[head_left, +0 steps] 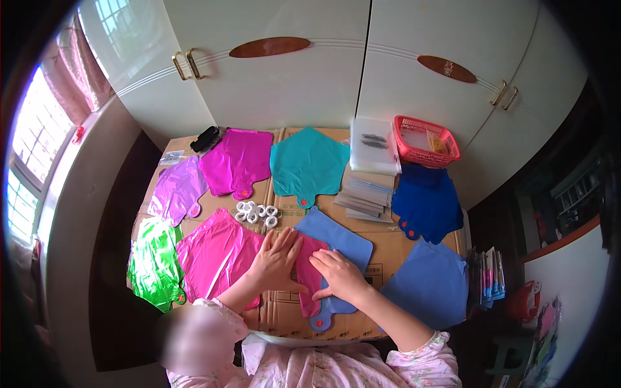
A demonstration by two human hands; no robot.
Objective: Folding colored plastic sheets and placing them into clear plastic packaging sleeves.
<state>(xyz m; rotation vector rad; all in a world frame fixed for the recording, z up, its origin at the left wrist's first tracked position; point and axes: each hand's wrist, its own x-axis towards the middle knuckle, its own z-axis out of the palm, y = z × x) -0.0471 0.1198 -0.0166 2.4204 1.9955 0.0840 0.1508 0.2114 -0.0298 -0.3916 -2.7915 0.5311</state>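
A narrow folded strip of pink foil balloon (310, 275) lies on top of a flat periwinkle-blue foil balloon (349, 242) near the front of the cardboard. My left hand (278, 260) rests palm down at the strip's left edge, its fingers stretched forward. On the other side, my right hand (339, 274) lies over the strip's right edge and the blue balloon, fingers extended and thumb toward me. Neither hand grips anything. A larger pink foil balloon pile (220, 255) is spread just left of my left hand. Beyond my hands sits a cluster of small white rings (257, 212).
Flat balloons ring the cardboard (369, 278): green (155, 265), lilac (178, 191), magenta (236, 161), teal (309, 161), dark blue (427, 204), periwinkle (427, 284). At the back right are clear bags (372, 158), flat packets (363, 197) and a red basket (404, 145). White cabinets stand behind.
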